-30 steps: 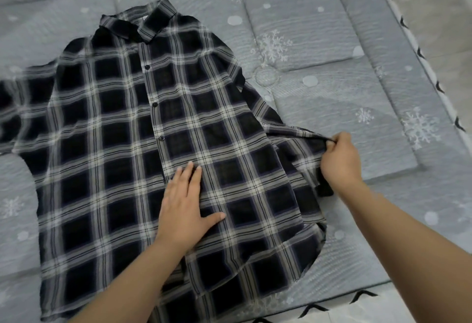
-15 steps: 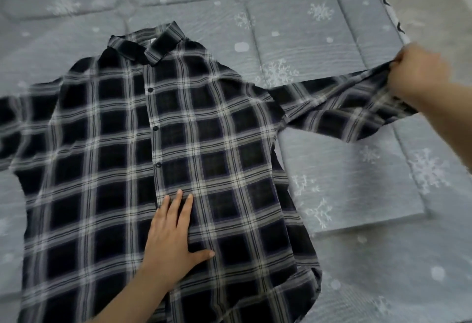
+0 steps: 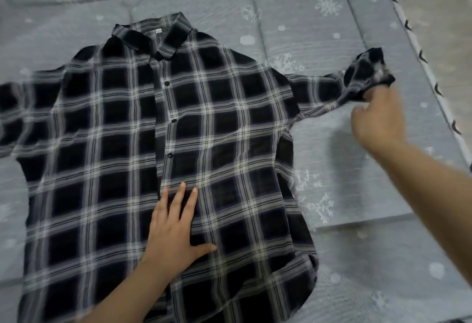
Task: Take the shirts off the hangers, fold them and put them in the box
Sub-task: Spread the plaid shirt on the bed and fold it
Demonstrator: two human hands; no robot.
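A black-and-white plaid shirt (image 3: 219, 123) lies spread face up on the grey bed, collar away from me and buttons done up. My left hand (image 3: 176, 230) rests flat on its lower front with fingers spread, holding nothing. My right hand (image 3: 378, 115), blurred by motion, pinches the crumpled cuff of the shirt's right sleeve (image 3: 367, 77). That sleeve is stretched out sideways toward the bed's right edge. The left sleeve (image 3: 18, 113) lies flat and runs out of view at the left. No hanger and no box are in view.
The grey quilted mattress cover (image 3: 319, 11) with snowflake print fills the view. Its right edge has a white trim with black marks (image 3: 419, 54), and beyond it lies pale floor (image 3: 444, 3). A raised fold in the cover (image 3: 357, 223) runs along the lower right.
My right hand pulled the right sleeve out from the shirt's side and stretched it sideways, then lowered it onto the bed. My left hand stayed pressed on the shirt front.
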